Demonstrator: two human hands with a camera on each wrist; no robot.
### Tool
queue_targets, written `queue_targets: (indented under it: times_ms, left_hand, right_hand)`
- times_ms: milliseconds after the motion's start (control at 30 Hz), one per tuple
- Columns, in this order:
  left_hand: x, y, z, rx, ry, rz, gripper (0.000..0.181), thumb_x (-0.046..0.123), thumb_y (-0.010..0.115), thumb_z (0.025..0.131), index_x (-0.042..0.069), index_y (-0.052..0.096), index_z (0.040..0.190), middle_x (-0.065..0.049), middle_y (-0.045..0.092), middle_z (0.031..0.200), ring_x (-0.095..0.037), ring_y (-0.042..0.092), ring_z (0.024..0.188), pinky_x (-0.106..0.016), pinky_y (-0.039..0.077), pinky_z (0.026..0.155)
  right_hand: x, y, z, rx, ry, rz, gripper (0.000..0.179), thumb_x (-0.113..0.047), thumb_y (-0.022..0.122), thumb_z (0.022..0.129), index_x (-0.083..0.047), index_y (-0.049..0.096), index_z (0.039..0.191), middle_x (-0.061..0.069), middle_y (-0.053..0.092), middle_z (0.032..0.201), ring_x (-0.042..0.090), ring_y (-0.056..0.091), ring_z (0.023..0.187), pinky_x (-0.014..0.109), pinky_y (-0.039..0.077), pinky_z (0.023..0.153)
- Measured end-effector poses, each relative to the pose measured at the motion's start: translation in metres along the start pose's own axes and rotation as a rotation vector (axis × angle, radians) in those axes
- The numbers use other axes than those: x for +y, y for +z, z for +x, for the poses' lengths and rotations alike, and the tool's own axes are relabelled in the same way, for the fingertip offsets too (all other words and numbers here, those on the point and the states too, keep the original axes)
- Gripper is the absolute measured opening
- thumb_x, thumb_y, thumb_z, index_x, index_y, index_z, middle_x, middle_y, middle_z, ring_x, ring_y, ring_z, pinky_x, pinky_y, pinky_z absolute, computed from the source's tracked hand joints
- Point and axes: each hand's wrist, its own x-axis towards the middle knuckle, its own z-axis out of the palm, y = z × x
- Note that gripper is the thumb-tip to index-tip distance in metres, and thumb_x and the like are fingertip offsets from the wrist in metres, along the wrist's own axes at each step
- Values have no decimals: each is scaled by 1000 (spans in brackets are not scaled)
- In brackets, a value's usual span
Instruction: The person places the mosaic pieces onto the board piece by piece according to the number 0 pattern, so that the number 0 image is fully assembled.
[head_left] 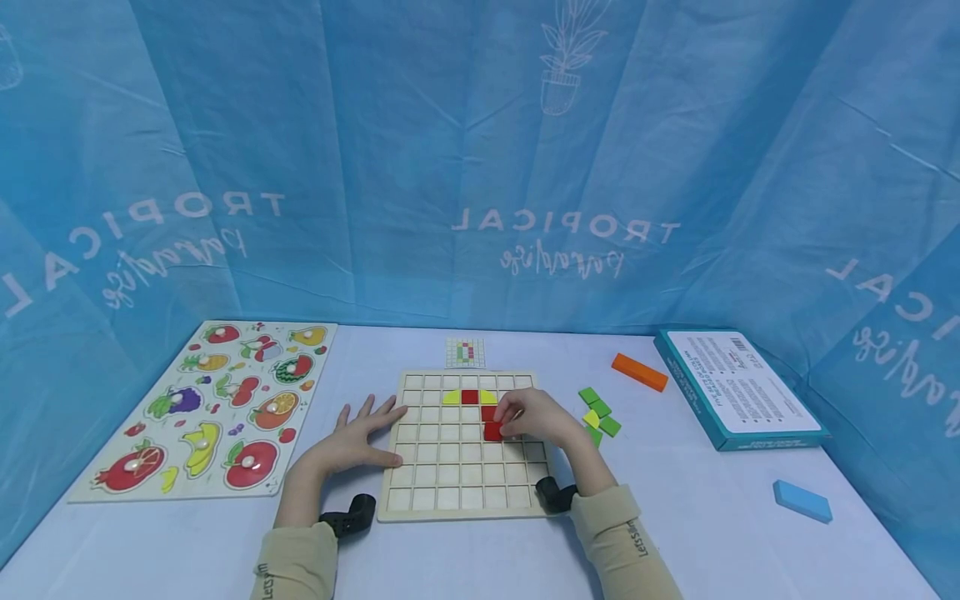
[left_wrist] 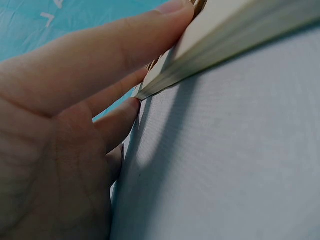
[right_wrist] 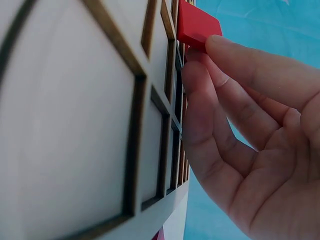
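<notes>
A wooden grid board (head_left: 433,515) lies on the white table, with a red square (head_left: 469,397) between two yellow pieces (head_left: 451,397) in an upper row. My right hand (head_left: 531,416) is over the board's right part and pinches a red square tile (right_wrist: 200,24) between thumb and fingers. In the right wrist view that tile stands tilted against the grid. Just above it in the head view is another red square (head_left: 488,412). With fingers spread, my left hand (head_left: 360,439) touches the board's left edge; its fingertips meet the rim (left_wrist: 200,60) in the left wrist view.
A small pattern card (head_left: 465,353) lies behind the board. Right of it are several green tiles (head_left: 611,427), a yellow piece (head_left: 591,418), an orange block (head_left: 639,372), a teal box (head_left: 738,387) and a blue block (head_left: 802,501). A fruit puzzle (head_left: 210,408) lies left.
</notes>
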Motion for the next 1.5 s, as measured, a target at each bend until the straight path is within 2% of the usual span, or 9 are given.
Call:
queue_targets:
  times_ms: [733,967,1200,1500]
  left_hand:
    - [-1,1,3,-4,-17,0,87,34,76,69,7,37,141,-19,18,152,-40,-5,139,-55,-16,109]
    - [-1,0,2,-4,-11,-3,87,33,76,69,7,37,141,-18,18,152,-40,-5,139,-55,-16,108]
    - [0,1,1,-6,-14,-10,87,33,76,68,7,37,141,-18,18,152,-40,-5,140,-55,-16,108]
    - [-1,0,1,-9,-10,-15,87,34,76,68,7,37,142,-18,17,152,-40,-6,139,-55,-17,108]
  right_hand:
    - [3,-1,1,-27,33,-37,11,-4,68,81,-8,68,91,2,59,75,15,53,69,26,46,62]
    - [3,-2,0,-29,19,-47,10,-5,68,80,-9,68,89,1,59,76,15,53,70,26,45,62]
    - [7,-13,-2,-9,-20,-52,10,-10,68,81,-11,68,91,0,61,79,15,55,74,28,47,65]
    - [26,-33,-6,21,28,48,15,-9,67,83,-6,66,98,3,61,84,17,55,76,30,50,69]
